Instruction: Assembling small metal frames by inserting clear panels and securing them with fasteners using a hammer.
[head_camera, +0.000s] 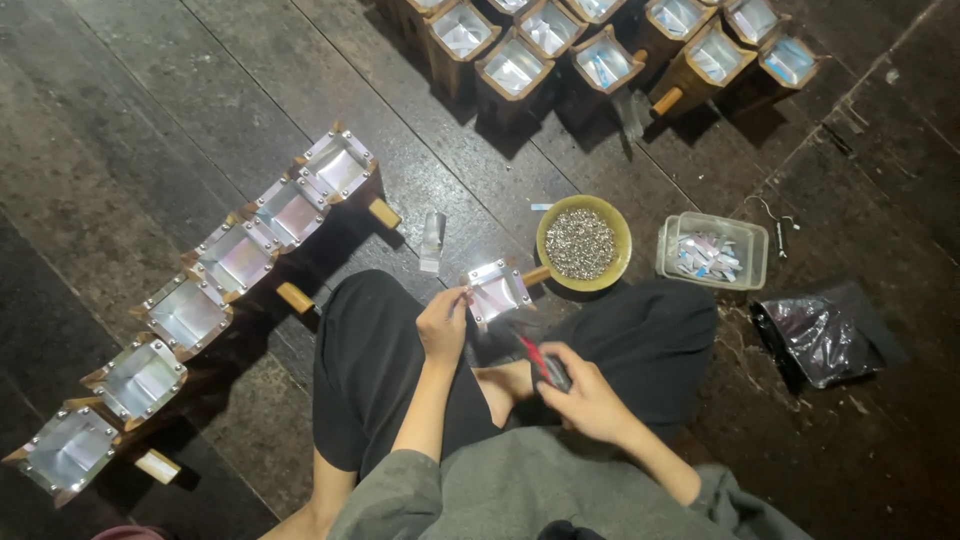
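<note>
Dark wooden floorboards (150, 90) stretch under me, scuffed and dusty, and I sit cross-legged on them in black trousers (370, 370).

Fingers of my left hand (443, 325) are pinched together at the near edge of a small metal-lined wooden box (497, 290) that stands on the floor just ahead of my knee, its open mouth facing up and a short wooden handle poking toward the bowl. My right hand (585, 400) is curled shut round a small tool with a red grip (540, 365), held low over my lap; what kind of tool it is I cannot quite make out.

Just beyond the box sits a yellow-green bowl (620, 235) full of tiny silvery pieces (580, 243). Beside it to the right is a clear plastic tub (760, 250) with small pale bits inside, and farther right a crumpled dark plastic bag (825, 335).

To my left a row of similar boxes (215, 300) runs diagonally across the boards, and another cluster of boxes (600, 45) stands well ahead of me.
</note>
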